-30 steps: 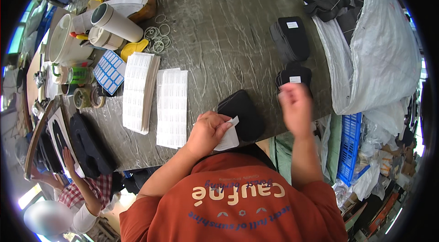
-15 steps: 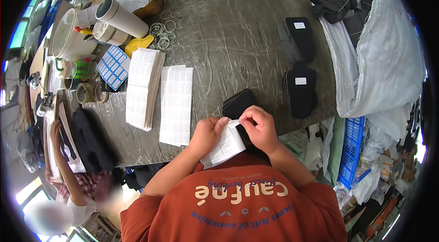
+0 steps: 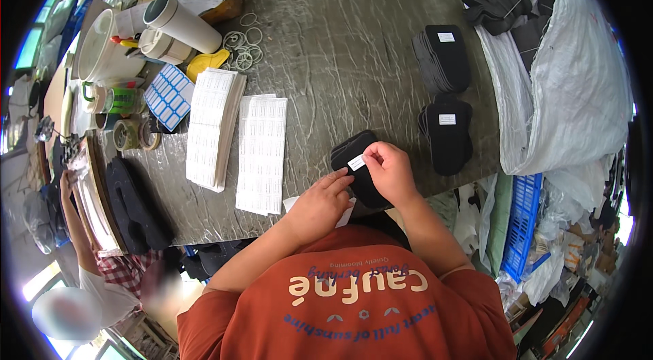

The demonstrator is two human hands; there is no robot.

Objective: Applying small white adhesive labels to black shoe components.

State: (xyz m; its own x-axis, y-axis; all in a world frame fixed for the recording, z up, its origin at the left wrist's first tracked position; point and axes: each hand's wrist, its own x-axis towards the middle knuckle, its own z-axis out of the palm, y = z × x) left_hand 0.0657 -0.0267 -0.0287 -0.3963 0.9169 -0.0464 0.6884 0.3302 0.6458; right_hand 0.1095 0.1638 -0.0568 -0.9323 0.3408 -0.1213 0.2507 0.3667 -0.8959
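A black insole-shaped pad [image 3: 368, 186], seemingly on top of a small stack, lies at the table's near edge in front of me. On it is a small white label [image 3: 356, 162]. My right hand [image 3: 390, 173] is closed in a pinch at the label's right end. From the left, the outstretched fingertips of my left hand [image 3: 320, 205] touch the pad beside the label. A white label sheet [image 3: 346, 213] pokes out on both sides under my left hand, which keeps hold of it; the thumb is hidden.
Two stacks of black pads [image 3: 445, 57], each with a label on top, stand right, beside a big white woven sack [image 3: 578, 81]. Printed label sheets [image 3: 262, 156] lie left. Behind them are rubber bands [image 3: 243, 47] and a white tumbler [image 3: 182, 23]. A co-worker's arm [image 3: 78, 224] is far left.
Both hands have moved from the label sheet over my lap to the black pad. A label is now on the pad. The sheet has slipped beneath my left hand.
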